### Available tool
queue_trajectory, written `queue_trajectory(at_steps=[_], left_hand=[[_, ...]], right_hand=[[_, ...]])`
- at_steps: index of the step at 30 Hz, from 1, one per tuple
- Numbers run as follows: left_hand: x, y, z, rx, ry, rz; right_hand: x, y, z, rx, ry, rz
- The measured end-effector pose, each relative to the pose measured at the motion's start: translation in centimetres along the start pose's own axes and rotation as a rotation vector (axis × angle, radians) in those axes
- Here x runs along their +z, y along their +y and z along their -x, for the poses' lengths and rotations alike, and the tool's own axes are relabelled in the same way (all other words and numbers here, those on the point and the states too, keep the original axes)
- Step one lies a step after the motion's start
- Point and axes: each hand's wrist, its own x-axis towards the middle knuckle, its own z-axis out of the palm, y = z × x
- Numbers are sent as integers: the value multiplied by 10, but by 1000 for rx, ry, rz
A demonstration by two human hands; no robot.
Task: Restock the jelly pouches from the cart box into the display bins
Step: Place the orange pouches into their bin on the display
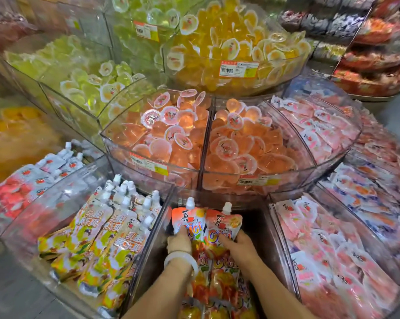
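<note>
Tiered clear acrylic display, seen from above. Near left: a bin of yellow-and-white spouted pouches lying in overlapping rows, their white caps toward the far side. Centre near: the middle bin, a wedge with clear walls, holding orange spouted jelly pouches stacked along its length. Two of these lie side by side at the far end of the stack, caps pointing away from the person: the left orange pouch and the right orange pouch.

The left hand, with a pale bangle on the wrist, reaches in from the near edge; its fingers curl onto the lower part of the left orange pouch and grip it. The right hand enters just beside it, palm down, forearm angled in from the near right; its fingers are bent over the lower edge of the right orange pouch and press on it, though whether the thumb closes beneath cannot be told. Both hands rest on top of the stack, near each other but apart.

Near right: a bin of flat pink sachets. Middle tier, beyond the hands: peach jelly cups in two adjoining compartments. Far tier: green jelly cups at left, yellow jelly cups at right.
</note>
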Motion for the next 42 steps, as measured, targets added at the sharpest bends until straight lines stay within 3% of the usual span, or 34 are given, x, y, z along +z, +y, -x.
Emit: queue_trajectory(at_steps=[3,6,14,18,21,26,31,34,37,42], left_hand=[[0,-1,8,-107,88,1],[-4,-5,14,-103,101,-129],[-10,-14,14,-24,6,-392],[-13,-14,17,55,-85,-480],[-12,-14,26,216,-127,-683],[-5,2,60,645,-212,-1076],[11,53,120,1026,-222,-1265],[26,56,181,1149,-254,-1284],[49,28,233,1260,-285,-1379],[113,-68,338,1438,-471,-1444]], right_hand=[[0,-3,2,-33,-3,21],[-2,-4,1,-20,-13,39],[-4,-10,-9,69,-37,217],[-4,-18,0,80,51,301],[-2,-19,17,83,109,485],[-5,-42,58,58,-22,858],[-32,-96,102,-211,53,940],[-72,-108,141,-294,153,899],[-123,-92,179,-252,238,935],[-235,-41,280,-113,450,983]])
